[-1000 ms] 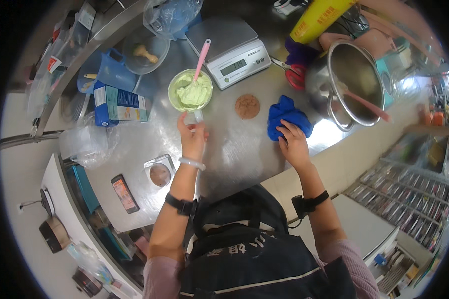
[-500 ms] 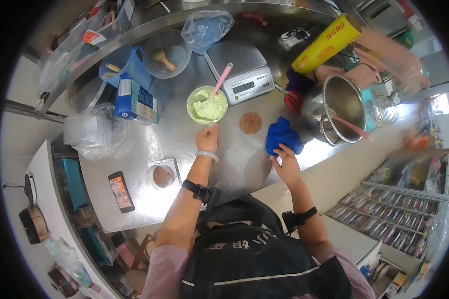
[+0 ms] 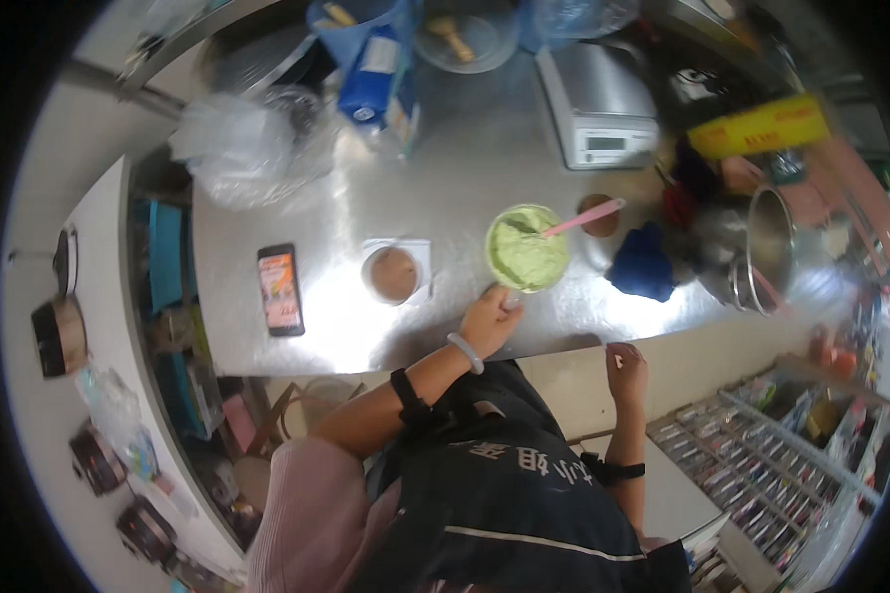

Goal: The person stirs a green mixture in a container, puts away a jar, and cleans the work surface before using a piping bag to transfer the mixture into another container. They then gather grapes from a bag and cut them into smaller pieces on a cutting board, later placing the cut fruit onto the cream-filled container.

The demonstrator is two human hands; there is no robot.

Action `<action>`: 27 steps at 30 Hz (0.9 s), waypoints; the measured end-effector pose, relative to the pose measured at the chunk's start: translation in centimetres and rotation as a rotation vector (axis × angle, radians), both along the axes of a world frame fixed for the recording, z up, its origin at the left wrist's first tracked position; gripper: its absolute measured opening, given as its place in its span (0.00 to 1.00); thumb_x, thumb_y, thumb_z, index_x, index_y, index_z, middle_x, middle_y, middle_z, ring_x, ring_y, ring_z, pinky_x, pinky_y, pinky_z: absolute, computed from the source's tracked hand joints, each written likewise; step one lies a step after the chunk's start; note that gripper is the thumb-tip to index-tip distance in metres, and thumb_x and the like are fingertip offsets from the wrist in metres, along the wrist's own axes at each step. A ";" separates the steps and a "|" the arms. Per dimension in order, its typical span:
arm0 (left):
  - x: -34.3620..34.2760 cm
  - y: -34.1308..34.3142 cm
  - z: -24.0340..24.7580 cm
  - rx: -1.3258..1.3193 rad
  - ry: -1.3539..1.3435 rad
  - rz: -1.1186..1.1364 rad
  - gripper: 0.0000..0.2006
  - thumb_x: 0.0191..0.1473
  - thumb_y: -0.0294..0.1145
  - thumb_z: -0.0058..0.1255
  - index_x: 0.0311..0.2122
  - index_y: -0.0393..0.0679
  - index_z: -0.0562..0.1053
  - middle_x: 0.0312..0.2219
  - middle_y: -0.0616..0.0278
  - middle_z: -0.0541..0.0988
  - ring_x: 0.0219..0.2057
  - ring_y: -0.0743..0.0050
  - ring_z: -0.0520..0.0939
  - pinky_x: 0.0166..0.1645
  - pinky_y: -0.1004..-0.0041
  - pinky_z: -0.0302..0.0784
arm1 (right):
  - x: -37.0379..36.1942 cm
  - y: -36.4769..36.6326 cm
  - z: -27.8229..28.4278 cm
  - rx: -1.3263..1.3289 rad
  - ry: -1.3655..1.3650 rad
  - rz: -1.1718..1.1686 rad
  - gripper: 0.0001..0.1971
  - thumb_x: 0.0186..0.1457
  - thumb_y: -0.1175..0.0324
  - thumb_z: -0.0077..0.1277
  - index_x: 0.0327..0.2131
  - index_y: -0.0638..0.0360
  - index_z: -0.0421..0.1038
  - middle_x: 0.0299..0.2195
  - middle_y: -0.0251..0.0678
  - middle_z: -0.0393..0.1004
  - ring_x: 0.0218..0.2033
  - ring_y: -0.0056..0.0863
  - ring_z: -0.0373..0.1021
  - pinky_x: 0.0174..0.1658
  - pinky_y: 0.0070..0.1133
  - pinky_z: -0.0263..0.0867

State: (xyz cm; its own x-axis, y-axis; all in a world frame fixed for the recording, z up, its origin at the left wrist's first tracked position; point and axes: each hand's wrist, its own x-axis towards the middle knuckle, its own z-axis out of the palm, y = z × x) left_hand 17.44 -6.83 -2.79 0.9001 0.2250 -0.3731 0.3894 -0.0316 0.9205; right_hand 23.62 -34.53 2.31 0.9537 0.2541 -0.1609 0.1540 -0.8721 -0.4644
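Observation:
My left hand [image 3: 492, 321] is closed on the short handle of a bowl [image 3: 489, 265] of pale green cream [image 3: 524, 255]. A pink-handled spatula [image 3: 585, 215] leans in the cream, its handle pointing right. My right hand [image 3: 626, 371] hangs just off the table's near edge, fingers curled in, with nothing visible in them. A crumpled dark blue cloth [image 3: 643, 265] lies on the table beyond it. Behind the bowl, partly covered by the spatula, is a flat brown disc [image 3: 597, 225]. Another brown disc [image 3: 396, 275] sits on a white square [image 3: 423, 259] to the left.
A phone [image 3: 281, 290] lies at left. Plastic bags [image 3: 237, 138], a blue carton [image 3: 369, 84] and a clear bowl [image 3: 489, 40] stand farther back. A digital scale [image 3: 603, 99], a yellow wrap box [image 3: 761, 130] and a metal pot [image 3: 769, 242] are at the right.
My view has shifted left and nearer. My left hand has brought the bowl nearer the table's front edge. My right hand has left the blue cloth, and its fingers have curled in.

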 end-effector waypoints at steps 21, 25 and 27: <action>-13.5 5.2 -0.1 0.596 -0.159 0.064 0.16 0.51 0.37 0.49 0.16 0.41 0.65 0.14 0.52 0.69 0.19 0.49 0.71 0.24 0.59 0.64 | 3.9 -0.1 -2.0 0.022 0.169 0.202 0.12 0.47 0.67 0.54 0.35 0.63 0.72 0.43 0.42 0.71 0.34 0.38 0.73 0.36 0.30 0.70; -15.1 5.7 0.6 0.573 -0.151 -0.092 0.19 0.53 0.44 0.46 0.16 0.43 0.69 0.16 0.54 0.73 0.20 0.50 0.74 0.24 0.58 0.68 | 3.3 2.2 -3.4 -0.324 0.120 0.264 0.22 0.49 0.63 0.49 0.47 0.61 0.63 0.54 0.44 0.60 0.49 0.45 0.63 0.47 0.35 0.65; -15.3 5.8 0.5 0.519 -0.161 -0.099 0.17 0.53 0.41 0.48 0.17 0.41 0.68 0.16 0.54 0.71 0.20 0.50 0.73 0.25 0.59 0.67 | 3.0 1.8 -4.4 -0.388 0.076 0.216 0.24 0.48 0.64 0.50 0.50 0.59 0.62 0.56 0.41 0.59 0.52 0.45 0.62 0.49 0.34 0.64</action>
State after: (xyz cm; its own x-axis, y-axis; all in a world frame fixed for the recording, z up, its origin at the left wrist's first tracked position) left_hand 2.17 -1.02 -2.25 0.9630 0.2535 -0.0914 0.2166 -0.5262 0.8223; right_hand 26.59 -32.70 -2.07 0.8673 0.3527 -0.3512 0.3293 -0.9357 -0.1265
